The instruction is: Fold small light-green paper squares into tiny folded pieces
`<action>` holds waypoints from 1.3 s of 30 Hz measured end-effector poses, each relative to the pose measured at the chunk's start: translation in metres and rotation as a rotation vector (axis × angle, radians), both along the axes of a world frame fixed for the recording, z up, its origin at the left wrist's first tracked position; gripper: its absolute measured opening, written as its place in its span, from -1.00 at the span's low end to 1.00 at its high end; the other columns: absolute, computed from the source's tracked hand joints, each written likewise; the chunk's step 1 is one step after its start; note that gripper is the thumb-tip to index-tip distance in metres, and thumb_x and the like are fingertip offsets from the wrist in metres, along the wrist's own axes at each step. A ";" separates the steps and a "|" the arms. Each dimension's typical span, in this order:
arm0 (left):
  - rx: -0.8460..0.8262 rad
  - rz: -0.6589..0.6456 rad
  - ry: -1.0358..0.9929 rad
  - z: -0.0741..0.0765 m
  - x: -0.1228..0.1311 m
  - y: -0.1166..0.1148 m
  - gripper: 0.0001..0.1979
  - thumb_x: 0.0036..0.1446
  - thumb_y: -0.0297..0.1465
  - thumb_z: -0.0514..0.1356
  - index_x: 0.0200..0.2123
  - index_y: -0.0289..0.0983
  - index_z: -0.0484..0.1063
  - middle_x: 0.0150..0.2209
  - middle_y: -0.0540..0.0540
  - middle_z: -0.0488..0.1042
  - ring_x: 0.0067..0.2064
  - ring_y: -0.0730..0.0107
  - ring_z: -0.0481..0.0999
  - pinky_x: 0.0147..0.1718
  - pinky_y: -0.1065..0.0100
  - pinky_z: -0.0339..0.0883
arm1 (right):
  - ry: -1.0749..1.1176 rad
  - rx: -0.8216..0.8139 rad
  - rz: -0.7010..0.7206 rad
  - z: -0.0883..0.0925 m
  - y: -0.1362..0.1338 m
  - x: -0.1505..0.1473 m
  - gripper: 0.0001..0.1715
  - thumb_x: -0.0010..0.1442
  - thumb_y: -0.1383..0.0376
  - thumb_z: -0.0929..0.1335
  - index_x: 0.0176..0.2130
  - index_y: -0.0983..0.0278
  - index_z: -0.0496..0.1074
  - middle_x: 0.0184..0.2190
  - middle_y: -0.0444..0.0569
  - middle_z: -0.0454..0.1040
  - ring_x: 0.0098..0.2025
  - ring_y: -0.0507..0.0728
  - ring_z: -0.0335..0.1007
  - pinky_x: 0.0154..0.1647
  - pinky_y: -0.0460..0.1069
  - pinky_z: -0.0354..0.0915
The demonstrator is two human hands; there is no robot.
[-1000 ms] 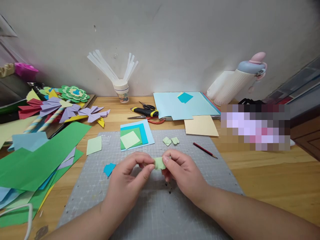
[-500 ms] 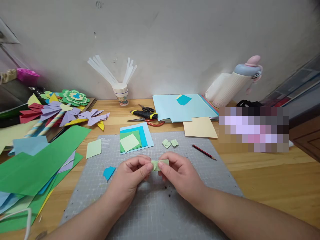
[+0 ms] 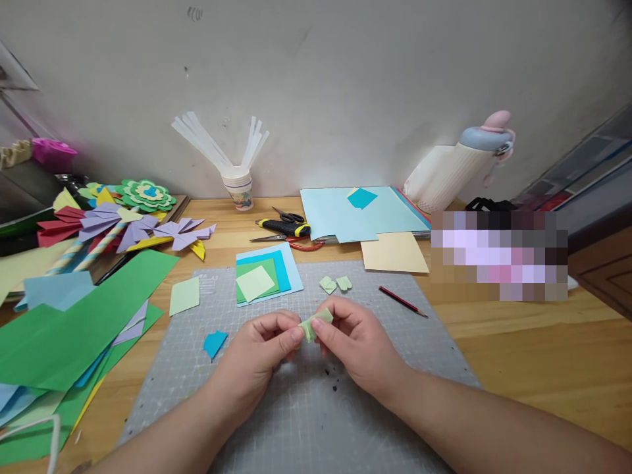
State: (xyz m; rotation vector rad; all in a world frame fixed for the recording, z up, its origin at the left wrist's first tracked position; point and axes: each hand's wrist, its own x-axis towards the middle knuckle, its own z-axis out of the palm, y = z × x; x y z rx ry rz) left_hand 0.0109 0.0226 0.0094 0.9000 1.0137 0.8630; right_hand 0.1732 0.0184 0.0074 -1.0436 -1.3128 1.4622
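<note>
A small folded piece of light green paper is pinched between my two hands above the grey cutting mat. My left hand grips its left end between thumb and fingers. On the right part, my right hand presses with the thumb on top and fingers behind. Just beyond my hands lie two small folded light green pieces. A stack of square papers in blues and greens is behind my left hand. To the left are a folded blue piece and a pale green square.
A pencil lies on the mat's right side. Scissors, a black-and-yellow cutter and a paper cup of white strips stand behind. Green sheets and paper flowers crowd the left. A bottle leans at the back right.
The light green paper has tilted, its right end now higher and its left end lower. Both hands keep their pinch on it.
</note>
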 end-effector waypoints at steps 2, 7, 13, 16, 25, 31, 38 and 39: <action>0.022 -0.010 0.016 0.000 0.000 0.000 -0.69 -0.05 -0.25 0.31 -0.64 -0.31 0.34 -0.53 0.03 0.24 -0.47 0.50 0.15 -0.48 0.43 -0.01 | -0.011 -0.001 0.002 0.002 -0.001 -0.001 -0.74 0.16 0.21 0.32 -0.49 0.27 0.25 -0.57 -0.21 0.20 -0.52 -0.01 0.15 -0.49 -0.08 0.10; 0.073 -0.007 0.070 -0.001 -0.001 -0.002 -0.68 0.01 -0.24 0.27 -0.63 -0.30 0.31 -0.52 0.03 0.21 -0.44 0.47 0.16 -0.44 0.42 -0.01 | -0.038 -0.020 0.000 0.003 0.000 -0.002 -0.70 0.15 0.17 0.31 -0.51 0.26 0.22 -0.59 -0.21 0.20 -0.52 0.00 0.15 -0.48 -0.07 0.12; 0.069 0.008 0.071 -0.001 -0.001 -0.002 -0.68 0.02 -0.22 0.26 -0.61 -0.29 0.32 -0.52 0.05 0.21 -0.44 0.48 0.16 -0.45 0.43 0.01 | -0.043 -0.026 0.016 0.002 -0.001 -0.001 -0.71 0.17 0.19 0.30 -0.51 0.26 0.21 -0.58 -0.20 0.21 -0.52 0.00 0.15 -0.47 -0.08 0.13; 0.047 -0.001 0.056 -0.001 0.000 -0.003 -0.73 0.01 -0.22 0.27 -0.55 -0.28 0.36 -0.55 0.06 0.22 -0.46 0.49 0.16 -0.46 0.44 0.02 | -0.037 -0.024 0.010 0.002 -0.001 -0.001 -0.70 0.18 0.19 0.29 -0.51 0.25 0.20 -0.59 -0.21 0.21 -0.52 0.00 0.15 -0.47 -0.08 0.13; 0.044 0.019 0.063 0.001 0.001 -0.003 -0.71 -0.10 -0.25 0.34 -0.62 -0.30 0.37 -0.54 0.03 0.26 -0.47 0.50 0.18 -0.47 0.45 0.07 | -0.054 -0.017 0.010 0.001 -0.002 -0.002 -0.70 0.18 0.19 0.30 -0.51 0.25 0.19 -0.61 -0.21 0.22 -0.53 0.00 0.14 -0.48 -0.08 0.11; 0.061 -0.008 0.097 0.002 0.000 -0.002 -0.66 -0.10 -0.21 0.32 -0.66 -0.30 0.32 -0.57 0.04 0.23 -0.51 0.51 0.13 -0.50 0.45 0.02 | -0.046 0.008 0.011 0.001 -0.003 -0.001 -0.71 0.18 0.20 0.29 -0.51 0.25 0.20 -0.60 -0.22 0.18 -0.52 0.00 0.12 -0.48 -0.07 0.09; 0.082 0.008 0.087 0.003 0.000 -0.002 -0.67 -0.10 -0.22 0.33 -0.67 -0.30 0.35 -0.53 0.02 0.30 -0.49 0.50 0.19 -0.50 0.45 0.05 | -0.040 -0.002 0.017 0.001 -0.003 -0.002 -0.71 0.18 0.20 0.29 -0.51 0.26 0.18 -0.59 -0.22 0.16 -0.52 0.00 0.12 -0.48 -0.07 0.07; 0.085 0.012 0.078 0.003 0.000 -0.002 -0.69 -0.10 -0.24 0.33 -0.66 -0.30 0.36 -0.52 0.02 0.30 -0.49 0.50 0.20 -0.49 0.45 0.06 | -0.037 -0.006 0.021 0.001 -0.003 -0.002 -0.71 0.18 0.20 0.29 -0.51 0.26 0.19 -0.59 -0.22 0.16 -0.52 -0.01 0.12 -0.48 -0.08 0.08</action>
